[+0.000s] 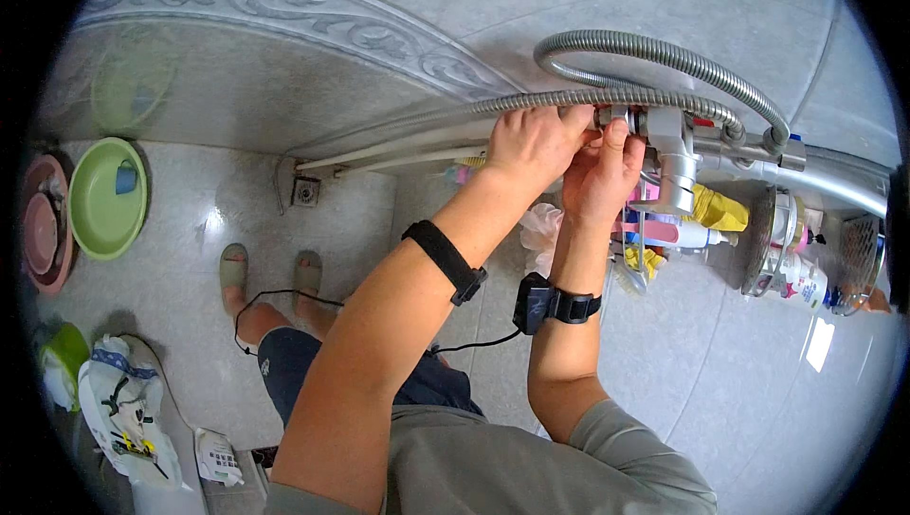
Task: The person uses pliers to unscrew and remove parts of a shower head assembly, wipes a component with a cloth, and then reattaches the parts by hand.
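Nearest the camera, the person's grey shirt [531,468] fills the lower edge, and both bare forearms rise from it toward the tiled wall [664,13]. The left forearm carries a black wristband [445,259]; the right forearm wears a black wrist device [553,305] with a thin black cable [284,295] running down past the dark shorts [294,363]. Below, two feet in sandals [270,273] stand on the pale tiled floor [180,231], near a square floor drain [305,191] at the foot of the wall. At the floor's left edge lie a green basin [100,202], stacked pink basins [43,231] just beside it, and a white printed bag [128,411] nearer the lower left corner. Higher up, the left hand [533,147] is clenched around the metal shower hose [531,101] where it meets the chrome shower valve [671,150]; the right hand [599,174], touching the left, pinches the fitting at the valve's left end with its fingertips [616,128]. The hose loops above the valve and back to its right side. Just under the valve, a wire rack [645,231] holds a pink brush, a yellow cloth [716,210] and bottles [801,278]; a pale mesh sponge [542,231] hangs behind the right wrist.
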### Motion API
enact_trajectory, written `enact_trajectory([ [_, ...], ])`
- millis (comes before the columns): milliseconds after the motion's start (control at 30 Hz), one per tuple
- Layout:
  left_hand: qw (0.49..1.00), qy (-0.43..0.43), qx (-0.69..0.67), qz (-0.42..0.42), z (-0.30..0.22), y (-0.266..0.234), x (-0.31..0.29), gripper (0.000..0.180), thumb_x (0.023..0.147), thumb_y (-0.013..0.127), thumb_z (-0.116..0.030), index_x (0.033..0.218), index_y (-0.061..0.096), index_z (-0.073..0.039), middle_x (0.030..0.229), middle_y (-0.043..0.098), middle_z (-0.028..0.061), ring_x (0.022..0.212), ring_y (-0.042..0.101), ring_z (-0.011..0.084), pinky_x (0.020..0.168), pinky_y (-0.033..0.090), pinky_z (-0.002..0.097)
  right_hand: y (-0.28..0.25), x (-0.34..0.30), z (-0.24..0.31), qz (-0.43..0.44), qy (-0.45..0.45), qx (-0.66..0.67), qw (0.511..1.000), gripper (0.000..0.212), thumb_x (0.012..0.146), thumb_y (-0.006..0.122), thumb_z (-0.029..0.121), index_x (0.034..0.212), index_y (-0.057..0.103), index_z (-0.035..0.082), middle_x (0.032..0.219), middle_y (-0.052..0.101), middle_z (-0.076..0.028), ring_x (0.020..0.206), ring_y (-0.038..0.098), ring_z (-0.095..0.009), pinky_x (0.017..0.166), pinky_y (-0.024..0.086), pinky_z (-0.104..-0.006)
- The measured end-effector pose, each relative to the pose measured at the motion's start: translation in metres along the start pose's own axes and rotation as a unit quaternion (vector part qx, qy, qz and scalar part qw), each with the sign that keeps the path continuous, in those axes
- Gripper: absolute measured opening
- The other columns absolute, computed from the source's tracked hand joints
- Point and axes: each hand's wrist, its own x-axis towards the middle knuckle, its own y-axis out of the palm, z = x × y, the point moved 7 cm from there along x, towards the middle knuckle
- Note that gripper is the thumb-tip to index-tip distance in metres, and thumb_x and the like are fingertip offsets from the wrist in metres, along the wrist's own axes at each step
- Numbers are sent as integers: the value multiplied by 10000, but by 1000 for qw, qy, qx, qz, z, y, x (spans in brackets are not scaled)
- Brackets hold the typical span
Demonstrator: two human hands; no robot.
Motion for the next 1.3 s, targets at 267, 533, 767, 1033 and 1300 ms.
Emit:
enact_trajectory([
  [267, 1000, -4, 1, -12, 0, 3, -2, 282, 817, 621, -295, 1034, 547, -131, 780, 618, 127, 735, 640, 351, 664, 526, 449, -7, 0, -3, -17, 3, -16, 1000, 148, 917, 601, 163, 934, 506, 51, 891, 609, -52, 720, 574, -129, 623, 483, -260],
  [533, 1000, -15, 8, 19, -6, -3, 0, 288, 862, 570, -268, 1087, 524, -94, 884, 617, 160, 872, 613, 359, 745, 506, 447, -4, -1, -1, -28, -1, -13, 1000, 163, 898, 630, 139, 978, 530, 39, 903, 611, -28, 693, 542, -87, 574, 434, -212],
  [767, 995, -53, 23, 75, -10, 2, 0, 304, 885, 544, -251, 1133, 494, -83, 952, 627, 176, 887, 610, 372, 746, 495, 475, 0, -3, 5, -56, 20, -5, 998, 167, 919, 606, 184, 950, 533, 37, 806, 579, -2, 650, 492, -54, 536, 384, -196],
  [1033, 994, -59, -2, 94, -18, -5, -1, 315, 902, 516, -238, 1152, 466, -53, 966, 618, 231, 870, 598, 427, 708, 470, 514, -8, -6, -3, -70, 38, -16, 997, 159, 949, 550, 200, 926, 566, 43, 764, 563, 17, 612, 470, -46, 533, 373, -195],
  [1300, 996, -27, 6, 90, -25, -11, -8, 282, 895, 520, -230, 1117, 487, -59, 924, 632, 195, 852, 604, 396, 704, 480, 485, -3, -18, 8, -84, 26, -39, 995, 154, 946, 535, 171, 923, 595, 32, 752, 533, 50, 603, 425, -18, 522, 329, -173],
])
